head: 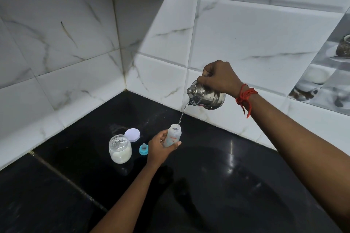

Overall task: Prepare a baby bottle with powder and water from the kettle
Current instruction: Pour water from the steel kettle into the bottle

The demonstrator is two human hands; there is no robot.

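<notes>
My left hand grips a clear baby bottle, uncapped and slightly tilted above the black counter. My right hand holds a small steel kettle by its handle, tipped to the left well above the bottle. A thin stream of water falls from the spout to the bottle's open mouth. A glass jar of white powder stands open left of the bottle, its white lid lying behind it. The blue teat cap rests on the counter between jar and hand.
The black stone counter meets white marbled wall tiles in a corner at the back. A grout seam crosses the counter at the front left. A red thread is tied around my right wrist.
</notes>
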